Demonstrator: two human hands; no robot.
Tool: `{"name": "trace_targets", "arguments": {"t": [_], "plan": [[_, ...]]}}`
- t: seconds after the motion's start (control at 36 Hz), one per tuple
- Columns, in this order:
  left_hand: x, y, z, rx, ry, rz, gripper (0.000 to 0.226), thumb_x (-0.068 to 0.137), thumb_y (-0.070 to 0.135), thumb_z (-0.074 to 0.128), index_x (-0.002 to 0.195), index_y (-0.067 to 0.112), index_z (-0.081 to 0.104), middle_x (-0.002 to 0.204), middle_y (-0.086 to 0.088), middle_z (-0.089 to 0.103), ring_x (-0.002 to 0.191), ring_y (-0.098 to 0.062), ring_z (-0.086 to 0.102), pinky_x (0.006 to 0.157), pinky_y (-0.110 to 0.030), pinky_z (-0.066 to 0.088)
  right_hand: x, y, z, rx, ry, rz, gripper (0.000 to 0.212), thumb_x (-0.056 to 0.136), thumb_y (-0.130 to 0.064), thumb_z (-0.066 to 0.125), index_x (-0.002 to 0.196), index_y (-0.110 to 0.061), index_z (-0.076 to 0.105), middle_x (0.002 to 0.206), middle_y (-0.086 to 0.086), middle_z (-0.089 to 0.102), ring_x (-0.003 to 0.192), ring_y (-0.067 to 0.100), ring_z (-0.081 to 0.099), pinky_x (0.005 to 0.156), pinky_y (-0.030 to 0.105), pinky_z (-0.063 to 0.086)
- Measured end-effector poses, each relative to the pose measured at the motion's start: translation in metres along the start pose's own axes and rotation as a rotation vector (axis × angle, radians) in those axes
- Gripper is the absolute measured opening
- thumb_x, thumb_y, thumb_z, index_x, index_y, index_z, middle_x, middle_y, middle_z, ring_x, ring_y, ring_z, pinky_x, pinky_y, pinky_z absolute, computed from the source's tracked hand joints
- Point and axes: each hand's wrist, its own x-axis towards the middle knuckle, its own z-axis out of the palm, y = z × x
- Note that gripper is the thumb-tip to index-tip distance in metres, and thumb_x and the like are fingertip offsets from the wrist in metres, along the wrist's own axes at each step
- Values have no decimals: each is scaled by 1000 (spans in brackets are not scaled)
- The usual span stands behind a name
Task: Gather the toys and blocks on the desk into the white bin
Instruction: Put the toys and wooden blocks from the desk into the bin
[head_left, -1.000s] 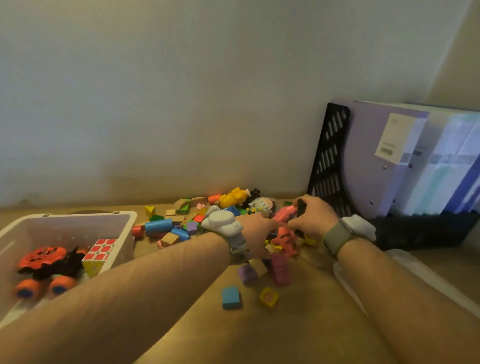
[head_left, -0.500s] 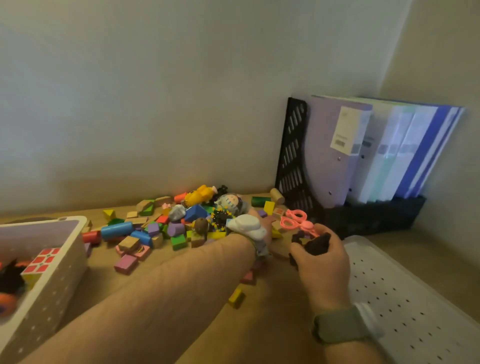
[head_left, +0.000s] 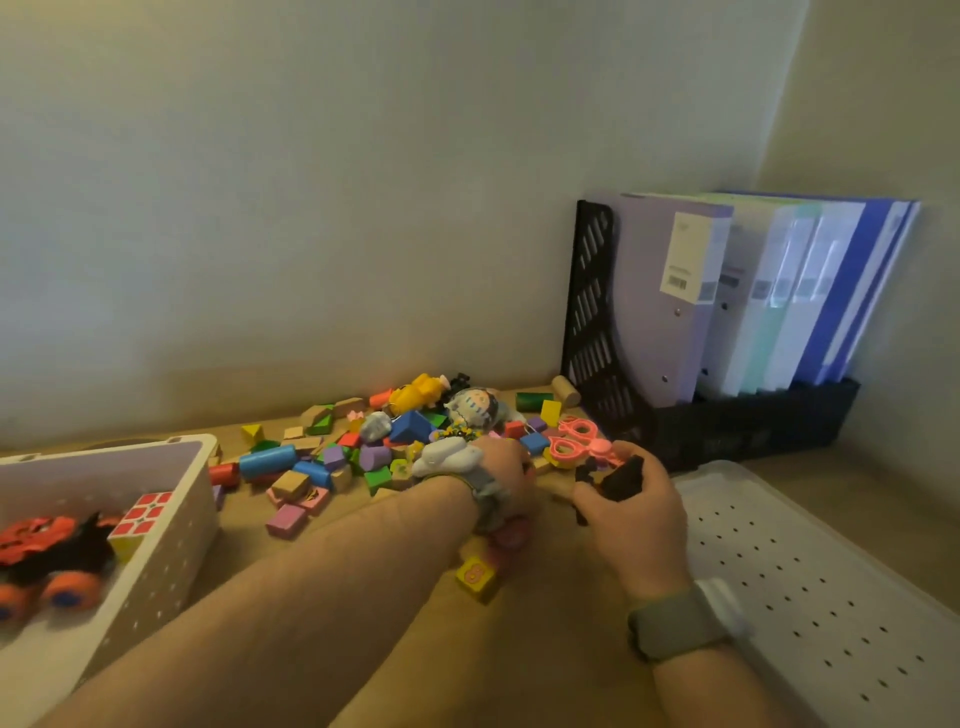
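Note:
A pile of coloured wooden blocks (head_left: 332, 457) and small toys lies on the desk against the wall, among them a blue cylinder (head_left: 267, 461), a yellow figure (head_left: 418, 387) and a striped ball (head_left: 474, 408). My right hand (head_left: 631, 512) is closed around a black toy (head_left: 618, 475), right beside pink toy glasses (head_left: 579, 441). My left hand (head_left: 501, 470) reaches into the pile's right part with its fingers curled down; what they hold is hidden. The white bin (head_left: 176, 525) at the left holds an orange-and-black toy car (head_left: 44, 561) and a puzzle cube (head_left: 140, 517).
A yellow block (head_left: 475, 577) and a pink piece (head_left: 511, 535) lie under my left wrist. A black file rack (head_left: 592, 332) with folders stands at the back right. A white perforated lid (head_left: 810, 587) lies flat at the right.
My right hand has drawn back from the pile with the black toy. The view has swung left again, so the bin and its car show more fully.

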Motion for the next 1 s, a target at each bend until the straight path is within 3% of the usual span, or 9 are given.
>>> {"name": "trace_targets", "arguments": {"t": [0.11, 0.22, 0.36, 0.5, 0.61, 0.69, 0.81, 0.94, 1.0], "plan": [[-41, -14, -25, -162, 157, 61, 57, 71, 39, 71, 125, 35, 54, 105, 4, 58, 88, -18, 57, 66, -26, 50, -6, -6, -7, 12, -49, -18, 63, 72, -23, 80, 127, -32, 52, 114, -5, 59, 104, 16, 56, 87, 36, 54], [-91, -42, -61, -195, 311, 105, 59, 65, 45, 72, 122, 42, 55, 99, 8, 52, 86, -13, 50, 64, -22, 43, -20, -27, -13, 92, -147, -102, 50, 71, -18, 81, 105, -44, 55, 99, -14, 59, 88, 7, 60, 63, 16, 50], [-170, -113, -98, -281, 365, -11, 53, 67, 39, 77, 117, 38, 60, 102, 13, 62, 89, -7, 59, 77, -22, 52, -57, -87, 17, 175, -479, -240, 45, 66, -24, 80, 101, -42, 58, 98, -15, 62, 89, 8, 63, 60, 17, 55], [-241, -188, -102, -291, 335, -255, 47, 61, 31, 80, 104, 42, 63, 85, 22, 64, 74, 5, 60, 63, -9, 47, -94, -148, 70, 84, -887, -381, 39, 66, -21, 83, 91, -38, 58, 88, -14, 64, 84, -1, 64, 58, 13, 54], [-282, -233, -83, -349, 240, -419, 46, 56, 25, 79, 99, 34, 66, 74, 10, 72, 61, -17, 70, 56, -38, 60, -126, -182, 118, 10, -1075, -473, 31, 65, -17, 82, 81, -31, 60, 76, -12, 64, 73, -6, 65, 55, 15, 55], [-301, -252, -76, -396, 220, -486, 50, 45, 37, 84, 93, 30, 68, 78, 2, 73, 61, -16, 70, 54, -40, 60, -147, -198, 148, -37, -1184, -465, 29, 63, -14, 83, 77, -25, 61, 67, -7, 66, 62, -3, 66, 51, 19, 56], [-307, -264, -63, -328, 176, -538, 62, 53, 43, 84, 111, 34, 64, 93, 16, 66, 78, -3, 63, 65, -18, 52, -172, -207, 180, -144, -1237, -479, 26, 60, -23, 85, 79, -19, 67, 66, -7, 70, 66, 10, 69, 64, 33, 62], [-301, -262, -48, -351, 102, -547, 61, 72, 26, 80, 127, 31, 54, 106, 11, 59, 91, -10, 58, 71, -23, 48, -193, -199, 208, -408, -1214, -558, 35, 58, -42, 80, 85, -23, 67, 74, -5, 66, 75, 15, 65, 79, 43, 58], [-299, -260, -44, -338, 62, -516, 68, 70, 25, 81, 130, 31, 51, 114, 11, 58, 100, -11, 57, 84, -27, 47, -198, -193, 218, -489, -1131, -659, 29, 63, -41, 75, 87, -26, 69, 74, -8, 64, 73, 14, 62, 80, 41, 55]]}}
